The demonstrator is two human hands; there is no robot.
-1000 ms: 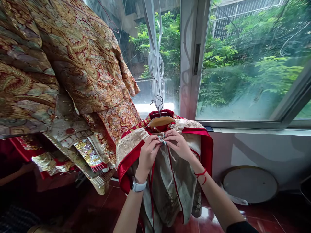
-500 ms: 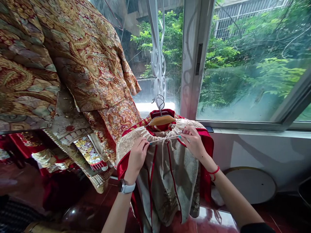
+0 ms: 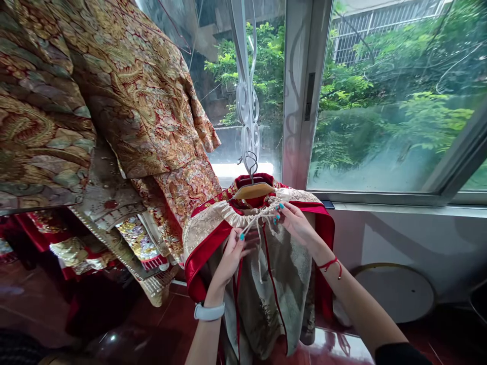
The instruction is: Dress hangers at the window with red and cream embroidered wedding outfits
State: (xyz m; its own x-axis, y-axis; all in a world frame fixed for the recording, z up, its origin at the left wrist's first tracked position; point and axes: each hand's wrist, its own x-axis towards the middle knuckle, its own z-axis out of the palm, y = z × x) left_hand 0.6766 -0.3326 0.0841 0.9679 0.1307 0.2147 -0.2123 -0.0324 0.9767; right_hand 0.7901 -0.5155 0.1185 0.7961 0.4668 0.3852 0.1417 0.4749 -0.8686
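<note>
A cream garment [image 3: 251, 299] with red edging and gold embroidery hangs in front of me. Its gathered neckline [image 3: 234, 219] has a pale drawstring [image 3: 260, 253] tied at the front, with ends dangling down. My left hand [image 3: 230, 256] pinches a strand of this cord just below the neckline, left of the knot; its other fingers are slightly blurred. On the right of the knot, my right hand [image 3: 294, 223] is closed on the cord against the gathers. Behind the neckline, a wooden hanger [image 3: 254, 190] holds a red collared garment [image 3: 269, 178].
The hanger hooks onto a white scrolled metal stand [image 3: 248, 106] before the window [image 3: 380, 126]. Gold brocade jackets [image 3: 129, 91] crowd the left side. A dark flat object [image 3: 327, 204] lies on the sill. A round white panel [image 3: 393, 291] leans at the lower right.
The cord was stretched taut between both hands; now it is slacker near the knot. My left hand has dropped slightly and moved right, and my right hand has moved a little left.
</note>
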